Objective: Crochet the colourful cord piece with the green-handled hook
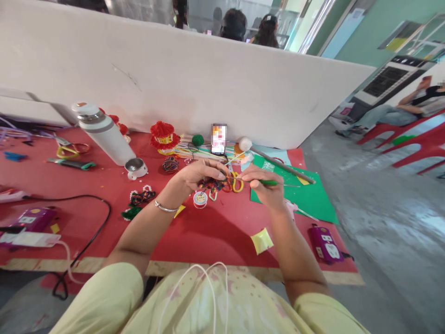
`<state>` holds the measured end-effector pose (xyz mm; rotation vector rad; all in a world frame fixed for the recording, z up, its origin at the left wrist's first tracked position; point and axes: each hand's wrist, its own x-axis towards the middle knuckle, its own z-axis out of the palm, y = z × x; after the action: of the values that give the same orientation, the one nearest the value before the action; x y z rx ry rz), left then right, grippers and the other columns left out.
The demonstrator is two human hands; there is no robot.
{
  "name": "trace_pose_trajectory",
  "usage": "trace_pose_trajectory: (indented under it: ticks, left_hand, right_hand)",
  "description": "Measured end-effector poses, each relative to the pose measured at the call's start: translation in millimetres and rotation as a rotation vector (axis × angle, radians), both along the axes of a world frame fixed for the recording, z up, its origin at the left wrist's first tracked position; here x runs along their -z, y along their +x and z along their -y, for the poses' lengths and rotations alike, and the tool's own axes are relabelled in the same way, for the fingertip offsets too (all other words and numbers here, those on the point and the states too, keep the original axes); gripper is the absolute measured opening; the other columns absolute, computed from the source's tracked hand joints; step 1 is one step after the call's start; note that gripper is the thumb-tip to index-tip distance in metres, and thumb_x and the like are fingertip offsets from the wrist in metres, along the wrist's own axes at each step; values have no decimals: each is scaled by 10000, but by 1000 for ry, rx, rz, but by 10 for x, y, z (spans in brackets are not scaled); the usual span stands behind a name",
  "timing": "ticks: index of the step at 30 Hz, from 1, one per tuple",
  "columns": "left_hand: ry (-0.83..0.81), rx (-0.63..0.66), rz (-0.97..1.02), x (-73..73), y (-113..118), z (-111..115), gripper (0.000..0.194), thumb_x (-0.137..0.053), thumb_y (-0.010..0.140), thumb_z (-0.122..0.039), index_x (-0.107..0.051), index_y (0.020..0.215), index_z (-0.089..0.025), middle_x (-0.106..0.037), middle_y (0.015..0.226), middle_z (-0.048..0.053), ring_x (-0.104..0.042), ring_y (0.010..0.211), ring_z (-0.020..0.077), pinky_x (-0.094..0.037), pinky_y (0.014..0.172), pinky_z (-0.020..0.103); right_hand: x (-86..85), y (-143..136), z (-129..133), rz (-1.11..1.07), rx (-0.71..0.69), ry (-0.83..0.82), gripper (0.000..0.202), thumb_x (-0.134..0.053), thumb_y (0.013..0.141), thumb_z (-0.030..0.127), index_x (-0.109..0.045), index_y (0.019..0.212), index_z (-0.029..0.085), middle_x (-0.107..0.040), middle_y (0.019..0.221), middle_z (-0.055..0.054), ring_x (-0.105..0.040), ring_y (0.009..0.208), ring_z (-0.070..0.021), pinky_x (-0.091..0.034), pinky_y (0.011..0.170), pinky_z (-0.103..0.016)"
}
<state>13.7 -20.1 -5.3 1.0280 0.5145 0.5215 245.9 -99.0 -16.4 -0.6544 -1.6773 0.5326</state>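
From mid-view, a white partition [222, 83] stands at twelve o'clock, a red chair [419, 147] at three, a purple socket box [320, 241] at four, a white bottle [108, 139] between nine and ten.

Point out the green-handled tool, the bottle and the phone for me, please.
Green-handled tool [270, 183], head view: on its handle.
Bottle [109, 139], head view: on its white body.
Phone [219, 140], head view: on its lit screen.

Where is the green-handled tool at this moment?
In the head view, the green-handled tool is just right of centre, held in the right hand, its thin shaft pointing toward the multicoloured yarn piece in the left hand.
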Motion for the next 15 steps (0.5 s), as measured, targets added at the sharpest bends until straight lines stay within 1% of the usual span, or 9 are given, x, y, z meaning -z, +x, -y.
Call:
trace_pose_trajectory:
  ticks: [3,5,7,8,9,10,11,13,15]
  left_hand:
    - [19,0,-11,-3,2,4,250,-928,561,-174,-844,795,-145,-749,639,47,-642,502,124,-510,495,221]
    - [23,-11,4,3,20,24,243,-941,556,-201,-843,773,-157,-748,640,46,-636,499,126,-519,495,228]
    - [37,-50,38,23,63,66,256,-946,557,-205,-849,789,-164,-767,688,52,-664,542,143,-559,544,254]
    - [62,-95,59,42,96,94,267,-945,567,-203,-853,815,-165,-780,728,55,-686,583,153,-580,587,267]
    - [103,-162,80,66,137,127,292,-942,582,-198,-860,860,-166,-793,775,57,-708,634,162,-596,636,278]
    - [160,-267,108,95,185,164,301,-934,608,-203,-864,898,-171,-803,822,54,-722,686,163,-603,689,281]
    - [229,-378,113,128,237,203,296,-923,641,-205,-864,929,-171,-812,873,52,-729,738,158,-600,738,274]
    - [345,-578,69,196,344,280,308,-901,662,-180,-867,968,-172,-818,917,36,-723,790,146,-580,775,248]
    - [392,-706,51,247,432,343,290,-874,668,-153,-865,957,-181,-820,951,20,-727,868,150,-566,805,227]
  right_hand:
    - [68,-5,-8,-63,-2,-48,168,-793,906,467,-851,946,315,-860,908,-31,-801,863,-238,-646,832,-442]
    - [163,-46,-25,-124,24,-106,208,-789,899,504,-844,912,304,-857,893,-31,-808,871,-240,-657,835,-428]
    - [288,-140,-44,-224,73,-189,292,-743,914,572,-823,879,293,-848,856,-24,-807,815,-225,-668,779,-395]
    - [353,-202,-51,-294,109,-215,343,-710,922,613,-806,866,289,-840,826,-17,-796,744,-212,-662,709,-371]
    - [415,-270,-53,-335,155,-232,378,-663,944,637,-797,893,287,-837,824,-15,-789,720,-206,-658,685,-363]
    - [469,-336,-51,-361,237,-223,368,-638,970,615,-795,930,284,-837,832,-15,-790,733,-203,-660,700,-363]
    - [513,-397,-46,-383,345,-184,315,-651,983,559,-799,959,281,-841,864,-18,-799,783,-208,-665,744,-369]
    - [566,-487,-30,-288,507,-42,206,-701,977,450,-817,1018,285,-849,972,-37,-803,920,-227,-662,865,-408]
    - [586,-538,-23,-126,601,146,148,-767,939,362,-830,1062,310,-847,1059,-47,-788,996,-244,-647,918,-441]
